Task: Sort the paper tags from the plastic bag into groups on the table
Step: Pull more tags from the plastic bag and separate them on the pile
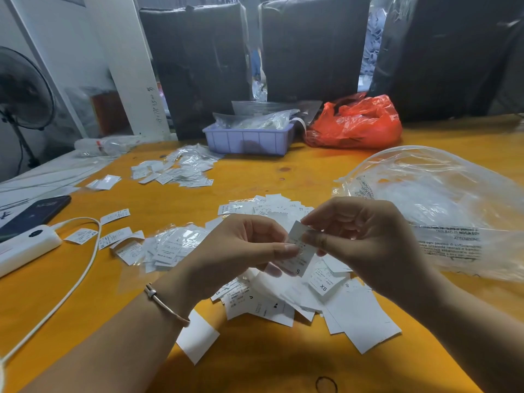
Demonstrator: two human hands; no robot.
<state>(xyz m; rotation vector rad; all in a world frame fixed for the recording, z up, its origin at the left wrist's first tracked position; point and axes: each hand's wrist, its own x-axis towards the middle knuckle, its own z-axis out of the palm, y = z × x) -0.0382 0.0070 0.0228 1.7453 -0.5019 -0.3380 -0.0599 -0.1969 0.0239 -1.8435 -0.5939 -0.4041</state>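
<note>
Above the table's middle, my left hand (243,245) and my right hand (357,234) both pinch a small white paper tag (301,258) printed with an S. Beneath them lies a loose heap of white tags (326,302), some marked S and XS. A second group of tags (266,207) lies just beyond my hands. Tags in clear sleeves (167,245) sit to the left, and another group (175,170) lies further back. The large clear plastic bag (436,205) rests at the right on the yellow table (255,171).
A purple tray (246,140) with clear bags and a red plastic bag (357,123) stand at the back. A dark phone (34,214), a white power bank (25,248) and its cable (85,268) lie at the left. Wrapped black bundles line the far edge.
</note>
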